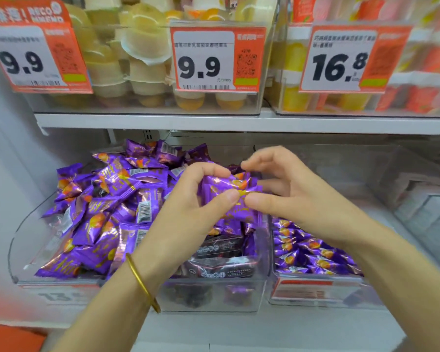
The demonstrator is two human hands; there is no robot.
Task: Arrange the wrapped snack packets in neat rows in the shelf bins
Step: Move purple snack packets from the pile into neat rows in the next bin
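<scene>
A white shelf board (163, 121) runs across the view, with a slotted metal upright (148, 135) just under it at the back; on it stand clear tubs (148, 109) stacked with pale yellow jelly cups (145, 44), and further right orange-and-white packs (422, 97); orange-edged price tags hang on the tub fronts, a first 9.9 tag (23, 62), a second 9.9 tag (203, 67), then a 16.8 tag (341, 67); a pale side panel (8, 153) closes one end; the lower shelf (239, 331) is white too; a blurred orange patch (10, 336) shows in the bottom corner; the light is bright and even, with soft shade beneath the board.
</scene>
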